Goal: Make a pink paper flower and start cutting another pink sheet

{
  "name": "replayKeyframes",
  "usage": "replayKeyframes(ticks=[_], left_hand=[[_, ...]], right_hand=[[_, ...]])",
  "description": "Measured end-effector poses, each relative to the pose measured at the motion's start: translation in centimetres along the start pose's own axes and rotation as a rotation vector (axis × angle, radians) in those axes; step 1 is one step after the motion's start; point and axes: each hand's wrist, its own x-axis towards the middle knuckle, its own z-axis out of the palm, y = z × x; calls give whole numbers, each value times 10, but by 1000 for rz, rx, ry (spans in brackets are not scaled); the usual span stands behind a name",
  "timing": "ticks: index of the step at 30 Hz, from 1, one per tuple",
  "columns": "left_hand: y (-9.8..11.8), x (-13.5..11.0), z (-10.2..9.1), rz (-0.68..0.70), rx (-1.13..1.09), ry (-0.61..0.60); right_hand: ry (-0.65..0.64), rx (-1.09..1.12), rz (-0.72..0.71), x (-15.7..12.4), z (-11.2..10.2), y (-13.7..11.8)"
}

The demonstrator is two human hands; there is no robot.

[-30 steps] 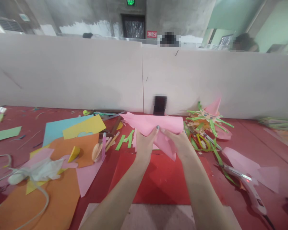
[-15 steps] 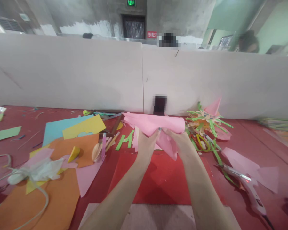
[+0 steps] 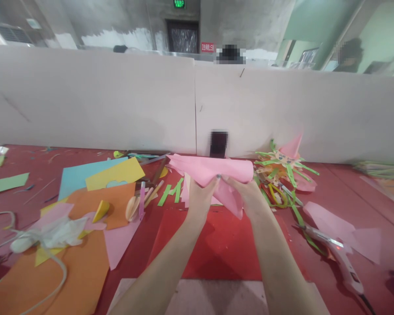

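A sheet of pink paper (image 3: 230, 168), rolled over on itself, is held up between my two hands above the red mat (image 3: 223, 249). On its near side, my left hand (image 3: 202, 188) and my right hand (image 3: 241, 188) grip it with the thumbs almost meeting in the middle. Most of my fingers are hidden behind the roll. A loose pink flap hangs down between my wrists. Narrow green paper strips (image 3: 171, 192) lie to the left of my left hand.
At right are a glue gun (image 3: 338, 249) with a red light, yellow-handled scissors (image 3: 277, 197) and a paper figure with a pink cone hat (image 3: 290, 148). Orange paper (image 3: 62, 275), a blue sheet (image 3: 72, 175) and a white cable (image 3: 64, 271) lie left. A white partition (image 3: 118, 100) stands behind.
My hands and the rolled pink paper stay almost still. Behind the partition at right, a person has shifted slightly to the right.
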Motion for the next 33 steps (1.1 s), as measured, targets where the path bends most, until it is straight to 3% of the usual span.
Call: replayKeyframes(ticks=[15, 33], left_hand=[[-2, 1, 1, -2, -36, 23], [-15, 8, -6, -23, -92, 1]], right_hand=[[-21, 10, -39, 3, 0, 4], [40, -25, 74, 2, -1, 1]])
